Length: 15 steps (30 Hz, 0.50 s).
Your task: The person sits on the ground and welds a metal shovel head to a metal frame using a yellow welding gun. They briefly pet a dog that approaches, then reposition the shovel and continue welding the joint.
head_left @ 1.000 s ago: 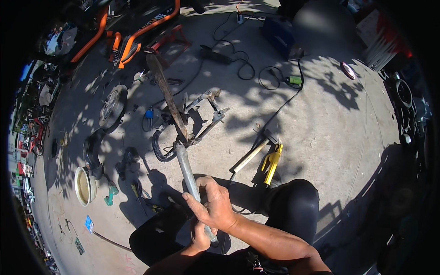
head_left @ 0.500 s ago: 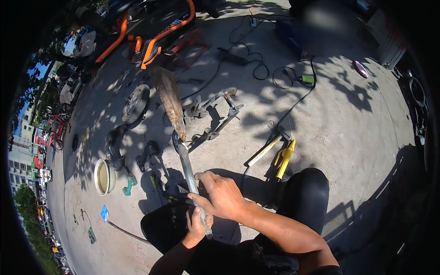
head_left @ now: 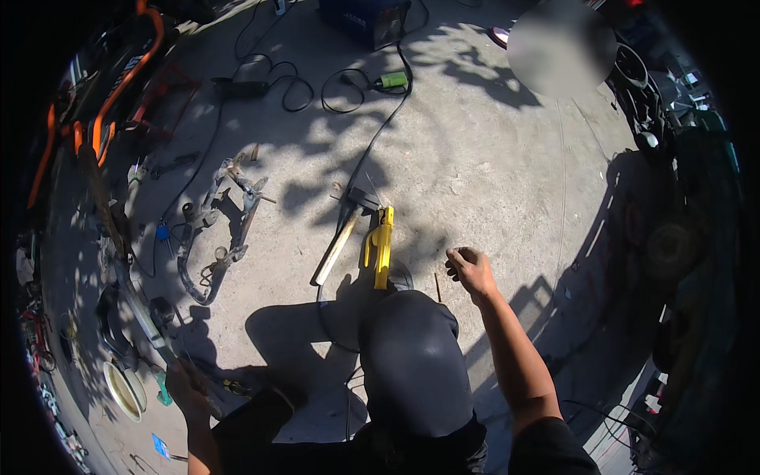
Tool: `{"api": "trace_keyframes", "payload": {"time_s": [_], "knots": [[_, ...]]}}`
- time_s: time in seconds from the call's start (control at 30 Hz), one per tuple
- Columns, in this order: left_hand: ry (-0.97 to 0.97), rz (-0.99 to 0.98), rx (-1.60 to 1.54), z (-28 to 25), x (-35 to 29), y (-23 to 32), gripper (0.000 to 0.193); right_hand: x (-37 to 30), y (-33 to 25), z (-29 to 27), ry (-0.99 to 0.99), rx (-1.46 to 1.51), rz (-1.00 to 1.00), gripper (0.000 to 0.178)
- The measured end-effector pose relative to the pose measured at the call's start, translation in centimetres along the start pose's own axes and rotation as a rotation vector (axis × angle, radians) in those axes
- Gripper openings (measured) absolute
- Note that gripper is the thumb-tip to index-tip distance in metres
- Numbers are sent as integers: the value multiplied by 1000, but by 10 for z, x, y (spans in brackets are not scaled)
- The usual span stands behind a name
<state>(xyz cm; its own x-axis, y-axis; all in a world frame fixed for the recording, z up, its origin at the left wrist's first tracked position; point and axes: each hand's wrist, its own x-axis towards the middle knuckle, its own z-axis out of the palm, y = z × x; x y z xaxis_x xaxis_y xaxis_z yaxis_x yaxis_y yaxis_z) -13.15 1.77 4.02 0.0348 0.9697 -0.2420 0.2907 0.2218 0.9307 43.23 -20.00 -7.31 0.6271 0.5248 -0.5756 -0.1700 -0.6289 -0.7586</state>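
Observation:
At the left, my left hand is closed around the grey pipe handle of a long tool with a rusty brown blade, which slants up and away. My right hand hangs over the concrete to the right of my knee, fingers curled; whatever they hold, if anything, is hidden. A thin brown rod lies just left of that hand, apart from it. Ahead of my knee is a yellow welding electrode holder. Beside it lies a hammer with a pale wooden handle.
A rusty metal frame lies ahead on the left. Black cable runs across the concrete past a green connector to a dark blue box. A pale bowl stands at the lower left. Machine parts line the far right.
My right hand has left the pipe handle and reached out to the right. The left hand still grips it. The view has turned right, so the ground objects appear further left.

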Motion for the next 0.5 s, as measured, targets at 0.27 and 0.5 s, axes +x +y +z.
{"api": "trace_keyframes", "payload": {"time_s": [0.27, 0.5], "knots": [[4, -59, 187, 1, 44, -17, 51, 112, 96, 170, -231, -511, 50, 59], [-208, 262, 609, -6, 57, -8, 23, 109, 112, 163, 7, -46, -60, 44]]}}
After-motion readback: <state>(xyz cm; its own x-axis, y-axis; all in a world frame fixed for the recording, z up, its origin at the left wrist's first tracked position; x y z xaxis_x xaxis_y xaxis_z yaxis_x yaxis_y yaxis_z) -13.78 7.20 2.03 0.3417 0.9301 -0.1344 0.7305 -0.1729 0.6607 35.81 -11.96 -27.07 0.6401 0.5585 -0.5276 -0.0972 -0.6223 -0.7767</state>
